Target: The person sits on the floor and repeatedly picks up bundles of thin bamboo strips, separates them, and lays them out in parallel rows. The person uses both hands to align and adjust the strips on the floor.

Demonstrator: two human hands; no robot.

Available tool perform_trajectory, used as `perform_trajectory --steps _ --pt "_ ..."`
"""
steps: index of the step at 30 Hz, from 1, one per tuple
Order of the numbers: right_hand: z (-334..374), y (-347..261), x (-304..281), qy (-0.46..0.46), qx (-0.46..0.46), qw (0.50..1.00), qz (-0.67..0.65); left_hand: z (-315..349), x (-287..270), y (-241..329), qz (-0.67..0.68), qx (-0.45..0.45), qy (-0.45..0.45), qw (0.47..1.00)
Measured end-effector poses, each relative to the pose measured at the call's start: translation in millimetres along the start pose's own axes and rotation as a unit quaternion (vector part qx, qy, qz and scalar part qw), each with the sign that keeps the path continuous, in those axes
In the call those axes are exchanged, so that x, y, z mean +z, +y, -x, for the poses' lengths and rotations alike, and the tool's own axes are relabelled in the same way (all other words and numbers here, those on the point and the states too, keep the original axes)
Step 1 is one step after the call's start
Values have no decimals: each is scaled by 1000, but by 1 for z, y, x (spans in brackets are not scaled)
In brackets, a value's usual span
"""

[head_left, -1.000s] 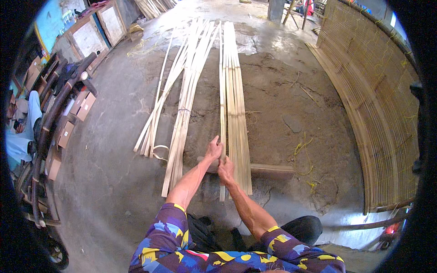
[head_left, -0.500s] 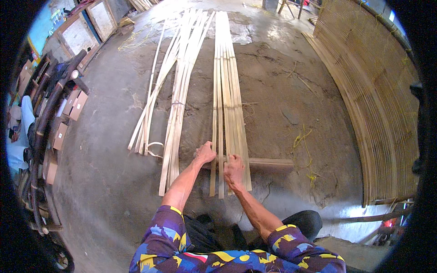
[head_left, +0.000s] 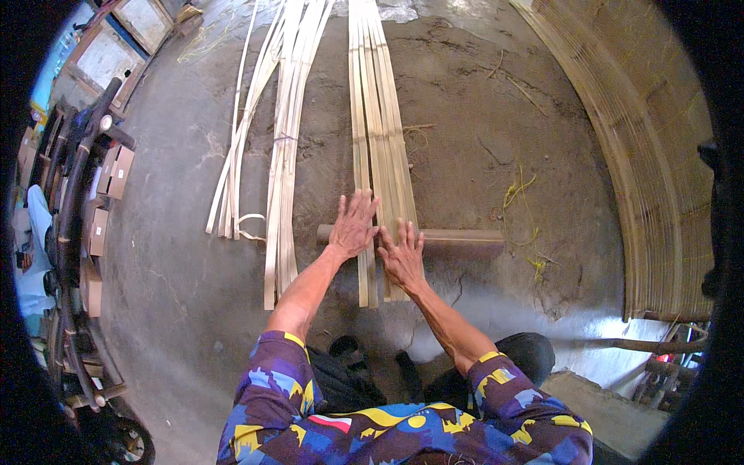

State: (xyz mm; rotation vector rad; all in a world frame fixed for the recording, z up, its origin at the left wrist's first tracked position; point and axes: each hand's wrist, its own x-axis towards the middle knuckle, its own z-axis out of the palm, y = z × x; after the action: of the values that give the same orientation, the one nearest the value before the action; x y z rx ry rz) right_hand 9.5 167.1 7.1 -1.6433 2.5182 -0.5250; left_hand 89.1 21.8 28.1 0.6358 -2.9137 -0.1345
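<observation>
Both hands are spread and released, palms down, closed around nothing: the left hand (head_left: pixel 353 232) lies over the left edge of a bundle of long, flat, pale wooden strips (head_left: pixel 384 132), and the right hand (head_left: pixel 401 261) lies over the middle of the same bundle, slightly nearer the person, the two nearly meeting between the thumbs. How firmly they press cannot be told. The bundle is in front of the person on a worn grey-brown concrete floor (head_left: pixel 170 248), running lengthwise away from the body; its near ends reach past the wrists, and a narrow dark gap parts the leftmost strips from the others. Beneath it, crosswise, lies a thick brown rounded wooden bar (head_left: pixel 465 242), jutting out well to the right and a little to the left. To the left lies a second bundle of pale flat strips (head_left: pixel 284 178), bound by a thin dark tie (head_left: pixel 285 138), and beside that a looser group of narrow pale strips (head_left: pixel 227 182), with a curled pale strip (head_left: pixel 246 218) near its lower end. Tangled yellow string (head_left: pixel 513 191) lies right of the bar. A large brown slatted mat (head_left: pixel 659 155) stands along the right side; brown cardboard boxes (head_left: pixel 116 172) sit beside dark bamboo poles (head_left: pixel 70 205) on the left.
</observation>
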Motion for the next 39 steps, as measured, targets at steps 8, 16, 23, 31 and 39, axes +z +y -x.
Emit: perform_trajectory --steps 8,16,23,31,39 --pt "-3 -2 -3 -14 -5 999 -35 -2 -1 3 48 16 -83 995" --pt "2 10 -7 2 76 997 4 18 -14 23 -9 69 -110 991" --pt "4 24 -21 -6 102 995 9 32 -16 43 -23 157 -146 977" --pt "2 24 -28 -17 88 989 -118 34 -9 45 6 144 -139 980" --pt "3 2 -26 -44 147 985 -79 35 -6 39 31 143 -107 983"
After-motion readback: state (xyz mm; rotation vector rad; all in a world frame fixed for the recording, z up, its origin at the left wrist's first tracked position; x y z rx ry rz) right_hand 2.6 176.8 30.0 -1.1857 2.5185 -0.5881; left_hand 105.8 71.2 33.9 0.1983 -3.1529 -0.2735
